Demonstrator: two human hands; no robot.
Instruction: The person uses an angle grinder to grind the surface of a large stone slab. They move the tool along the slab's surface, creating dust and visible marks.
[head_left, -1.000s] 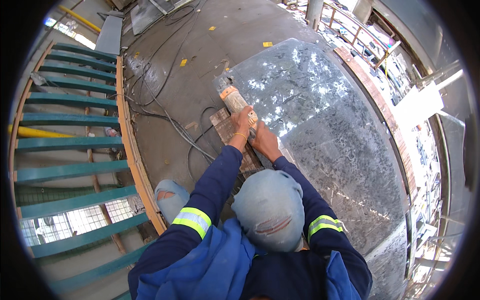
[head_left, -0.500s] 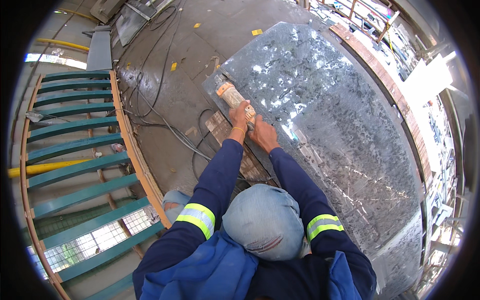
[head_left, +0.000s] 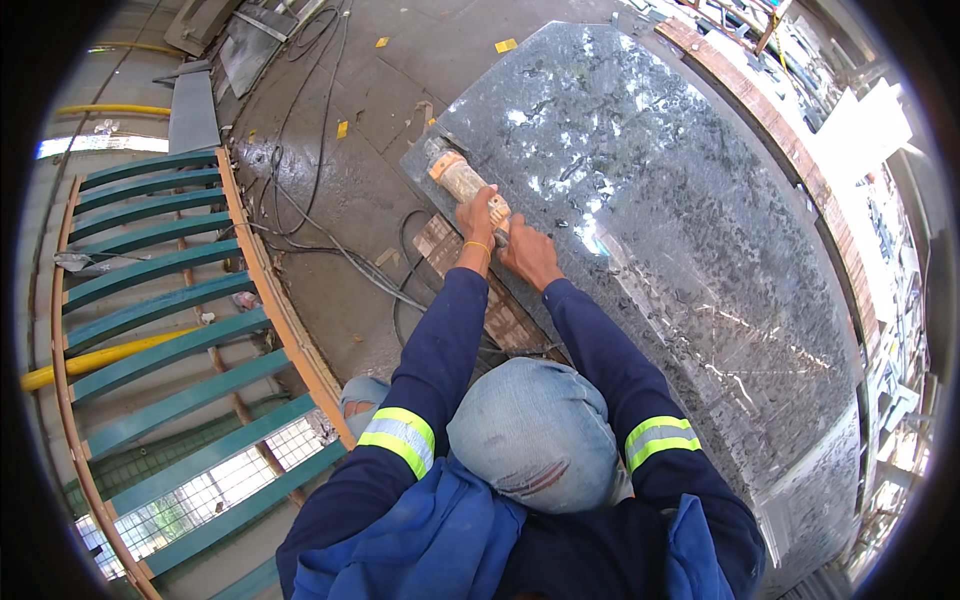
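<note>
A dusty orange cylindrical power tool [head_left: 458, 178] lies along the upper-left edge of a large glossy grey slab [head_left: 700, 260], its metal head at that edge. My left hand [head_left: 476, 220] is wrapped round the tool's body, a yellow band on the wrist. Close behind it, my right hand [head_left: 529, 252] grips the tool's rear end. A stained wooden board [head_left: 505, 318] shows under the slab's left side, with cables over its lower part. My bent knee in faded jeans [head_left: 525, 425] is between my forearms.
Green slats in an orange frame [head_left: 165, 328] stand at left over a drop with mesh and a yellow pipe [head_left: 45, 377]. Cables [head_left: 360, 262] snake across the wet floor [head_left: 380, 100] beside small yellow pieces. A brick-coloured ledge [head_left: 760, 110], scrap and railings line the right.
The view has shifted, so the slab and tool sit higher in the picture and the tool slightly further left. Both hands have stayed on the tool.
</note>
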